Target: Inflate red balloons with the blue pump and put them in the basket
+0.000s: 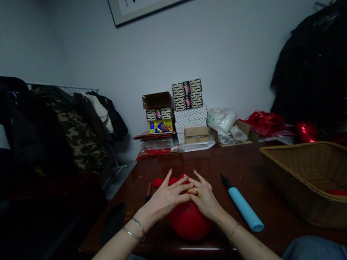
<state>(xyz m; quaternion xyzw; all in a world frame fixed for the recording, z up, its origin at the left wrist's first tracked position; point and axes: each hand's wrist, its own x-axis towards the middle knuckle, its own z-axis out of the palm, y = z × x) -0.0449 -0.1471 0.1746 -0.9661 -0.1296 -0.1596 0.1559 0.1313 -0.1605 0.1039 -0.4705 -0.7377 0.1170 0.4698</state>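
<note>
A round, inflated red balloon rests at the near edge of the dark wooden table, directly under both hands. My left hand lies across its upper part, the index finger raised and the other fingers reaching toward the right hand. My right hand, with a ring on one finger, meets the left fingertips over the balloon, its fingers bent inward on it. Whatever the fingertips pinch there is hidden. Behind the left hand a small piece of red material shows. To the right lies a light-blue hand pump with a black nozzle.
A wicker basket with a red item inside stands on the right. Left on the table are a dark phone-like object and rubber bands. Stacked boxes, a plastic bag and red shiny material stand behind.
</note>
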